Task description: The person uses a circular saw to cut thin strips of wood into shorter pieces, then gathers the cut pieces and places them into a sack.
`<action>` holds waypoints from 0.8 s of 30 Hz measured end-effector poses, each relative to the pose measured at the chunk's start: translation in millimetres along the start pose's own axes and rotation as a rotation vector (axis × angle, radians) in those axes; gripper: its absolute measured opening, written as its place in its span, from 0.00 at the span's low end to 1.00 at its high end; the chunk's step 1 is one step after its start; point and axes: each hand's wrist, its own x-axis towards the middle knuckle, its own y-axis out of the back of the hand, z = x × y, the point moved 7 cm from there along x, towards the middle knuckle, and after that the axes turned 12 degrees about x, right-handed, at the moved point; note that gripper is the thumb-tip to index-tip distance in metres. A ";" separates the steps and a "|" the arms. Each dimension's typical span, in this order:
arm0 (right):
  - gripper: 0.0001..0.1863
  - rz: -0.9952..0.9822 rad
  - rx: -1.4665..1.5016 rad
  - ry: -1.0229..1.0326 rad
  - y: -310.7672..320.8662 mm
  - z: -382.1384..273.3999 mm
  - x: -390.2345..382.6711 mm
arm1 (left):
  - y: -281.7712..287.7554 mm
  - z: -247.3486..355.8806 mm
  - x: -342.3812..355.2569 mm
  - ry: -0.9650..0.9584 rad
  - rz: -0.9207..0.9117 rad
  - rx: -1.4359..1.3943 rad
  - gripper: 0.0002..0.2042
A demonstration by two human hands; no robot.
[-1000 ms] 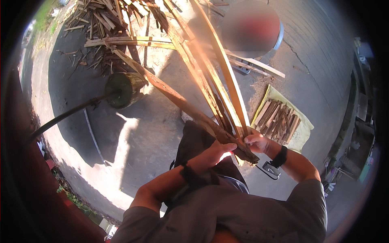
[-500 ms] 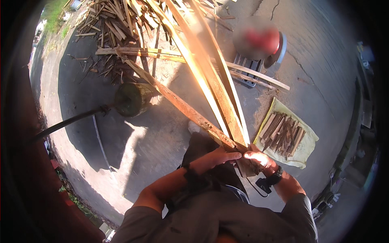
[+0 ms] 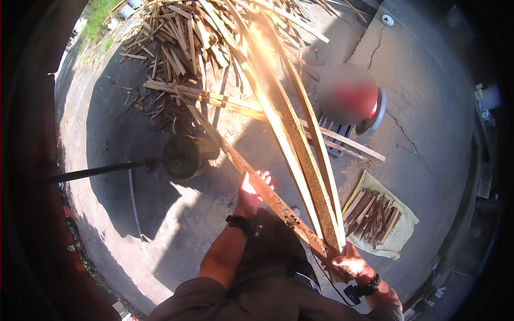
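Several long wooden strips fan out away from me, their near ends bunched together at the lower right. My right hand is closed around those near ends, thumb on top. The leftmost strip, with a rough, bark-like face, splays toward the left. Partway along this strip is my left hand, its fingers stretched out and apart behind the wood. Part of that palm is hidden by the strip, so whether it bears any weight cannot be seen.
A chop saw with a red body, partly blurred, stands at the far right, with narrow strips across its base. Nearer, a yellowish sack bears short wood pieces. A wood pile lies far left; a log block stands nearer.
My left hand has left the bunched near ends and moved forward and left along the leftmost strip, its fingers now spread. My right hand keeps its grip, slightly lower in view.
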 end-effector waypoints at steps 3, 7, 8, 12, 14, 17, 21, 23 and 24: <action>0.49 0.040 -0.073 0.011 18.6 -0.3 -25.4 | -17.7 -12.0 -6.6 0.074 -0.027 0.021 0.23; 0.43 0.033 -0.168 0.067 40.1 -0.4 -53.7 | -70.6 -14.2 -14.6 -0.111 -0.367 0.002 0.23; 0.40 0.034 -0.174 0.104 43.2 -0.3 -56.4 | -70.4 -16.5 -16.4 -0.122 -0.331 0.057 0.24; 0.40 0.003 -0.112 0.019 52.6 -2.2 -66.6 | -71.6 -18.1 -21.2 -0.063 -0.245 0.193 0.22; 0.41 0.000 -0.132 -0.010 56.5 0.3 -72.2 | -76.5 -14.6 -19.7 -0.090 -0.046 0.399 0.18; 0.42 -0.011 -0.157 -0.022 60.1 3.8 -72.9 | -88.6 3.6 -13.6 -0.335 -0.012 0.507 0.14; 0.45 -0.017 -0.170 -0.003 64.4 3.5 -71.0 | -107.5 13.7 -8.0 -0.437 0.037 0.496 0.15; 0.46 -0.023 -0.181 0.008 64.5 4.0 -67.5 | -101.4 8.3 9.1 -0.340 0.036 0.579 0.21; 0.46 -0.032 -0.190 0.008 63.5 5.8 -65.4 | -97.9 8.9 15.4 -0.348 0.030 0.589 0.21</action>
